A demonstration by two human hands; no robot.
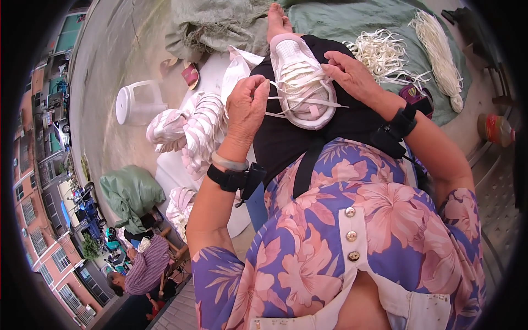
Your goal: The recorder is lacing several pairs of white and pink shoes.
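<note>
A white and pale pink sneaker rests on my black-clad lap, its toe toward me and its heel end farther away. White shoelace crosses its front in loose strands, and one lace end sticks out past the right side. My left hand is closed in a pinch left of the shoe, with lace running from the shoe to its fingers. At the shoe's right edge, the thumb and fingers of my right hand are bent around the lace; their exact grip is partly hidden.
Several stacked pink-white sneakers lie on the left. Loose laces and a lace bundle lie on green cloth at the right. A white plastic stool, a red slipper and a plastic bottle stand around. Another person sits lower left.
</note>
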